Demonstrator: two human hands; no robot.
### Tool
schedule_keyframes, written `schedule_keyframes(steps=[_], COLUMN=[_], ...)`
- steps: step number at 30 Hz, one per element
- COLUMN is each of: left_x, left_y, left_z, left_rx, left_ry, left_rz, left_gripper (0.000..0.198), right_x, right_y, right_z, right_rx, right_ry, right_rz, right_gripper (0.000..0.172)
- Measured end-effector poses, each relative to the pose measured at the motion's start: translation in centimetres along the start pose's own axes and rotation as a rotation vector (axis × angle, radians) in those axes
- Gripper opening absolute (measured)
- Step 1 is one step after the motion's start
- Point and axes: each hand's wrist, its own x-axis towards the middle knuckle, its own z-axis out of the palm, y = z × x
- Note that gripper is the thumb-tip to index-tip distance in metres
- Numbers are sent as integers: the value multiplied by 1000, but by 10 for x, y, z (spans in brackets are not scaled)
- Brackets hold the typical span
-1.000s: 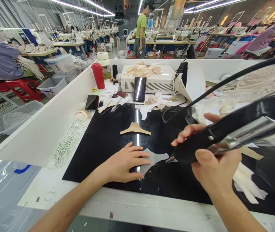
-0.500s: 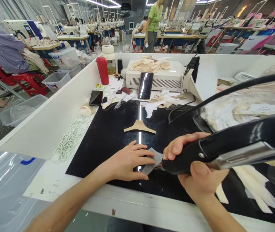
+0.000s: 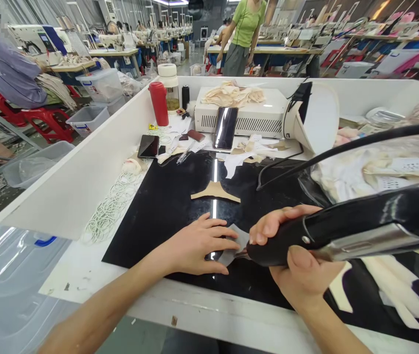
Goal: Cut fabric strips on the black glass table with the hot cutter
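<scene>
My right hand [image 3: 301, 265] is wrapped around a thick black corded hand tool [image 3: 375, 221] with a silver metal lever along its side. The tool's thin metal tip points left, touching or just over a small translucent whitish piece [image 3: 231, 253] on the shiny black mat [image 3: 150, 221]. Fingers spread and flat, my left hand [image 3: 202, 246] rests at the left edge of that piece. Beyond my hands lies a beige winged cut-out [image 3: 215, 191]. Cream fabric strips [image 3: 394, 290] are on the mat, right of my right wrist.
At the back stand a vented white box [image 3: 246, 113], a propped phone [image 3: 225, 128], a red bottle [image 3: 158, 104] and a white cone-shaped shade [image 3: 318, 118]. Pale cord [image 3: 108, 211] is heaped at left. The tool's black cable [image 3: 360, 140] arcs across the right. A person in green [image 3: 246, 34] stands beyond.
My view has shifted slightly. Both hands and the tool keep nearly the same place over the translucent piece. The person in green has turned and shifted position in the background.
</scene>
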Motion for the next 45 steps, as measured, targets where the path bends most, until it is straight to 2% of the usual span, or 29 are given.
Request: schedule_keyframes(steps=[5, 13, 18, 21, 25, 29, 34, 45], left_x=[0, 1, 1, 0, -1, 1, 3, 2], left_y=[0, -1, 0, -1, -1, 1, 2, 2], left_z=[0, 0, 1, 0, 1, 7, 13, 9], left_rx=[5, 6, 7, 6, -5, 34, 97, 133], left_ry=[7, 18, 14, 17, 93, 176, 111, 68], left_rz=[10, 16, 21, 30, 40, 57, 52, 34], left_gripper=[57, 53, 53, 54, 40, 43, 52, 47], right_x=[-2, -6, -10, -7, 6, 17, 17, 11], right_y=[-1, -4, -2, -6, -18, -22, -10, 7], right_z=[0, 10, 10, 7, -3, -15, -16, -18], right_rx=[21, 92, 73, 65, 38, -27, -37, -7], right_ry=[-8, -4, -11, -25, 41, 90, 154, 119], right_rz=[39, 30, 63, 73, 25, 4, -52, -59], right_gripper=[32, 36, 29, 34, 52, 48, 43, 41])
